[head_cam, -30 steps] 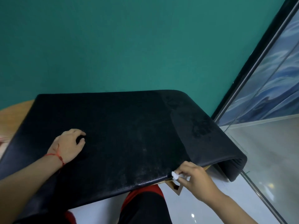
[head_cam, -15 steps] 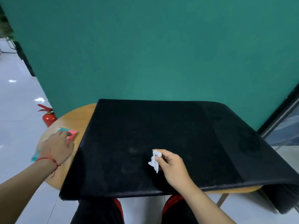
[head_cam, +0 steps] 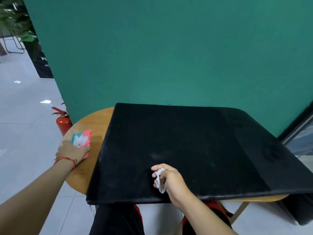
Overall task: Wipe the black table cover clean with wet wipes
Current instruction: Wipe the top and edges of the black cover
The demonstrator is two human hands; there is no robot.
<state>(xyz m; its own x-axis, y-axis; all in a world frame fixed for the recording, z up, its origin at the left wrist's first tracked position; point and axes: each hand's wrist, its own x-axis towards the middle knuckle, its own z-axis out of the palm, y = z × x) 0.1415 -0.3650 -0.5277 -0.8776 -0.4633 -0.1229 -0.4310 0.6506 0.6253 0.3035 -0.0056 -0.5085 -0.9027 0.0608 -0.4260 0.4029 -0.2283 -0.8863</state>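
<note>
surroundings: green wall (head_cam: 169,48) at 12 o'clock behind one round wooden table (head_cam: 84,177); one red fire extinguisher (head_cam: 63,122) on the floor at 10 o'clock, blurred plant (head_cam: 15,19) at 11. black table cover (head_cam: 194,146) lies flat on the table, overhanging at 3 o'clock. left hand (head_cam: 72,150) palm-down on near end of one wet wipes pack (head_cam: 83,137), on bare wood at 9 o'clock of the cover; grip unclear. right hand (head_cam: 171,181) at cover's 6 o'clock edge, fingers curled, pinching one crumpled wipe (head_cam: 160,180).

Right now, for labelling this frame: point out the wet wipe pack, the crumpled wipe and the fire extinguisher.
wet wipe pack (head_cam: 83,136): head view, its printed top face.
crumpled wipe (head_cam: 160,184): head view, its white middle.
fire extinguisher (head_cam: 63,124): head view, its red body.
</note>
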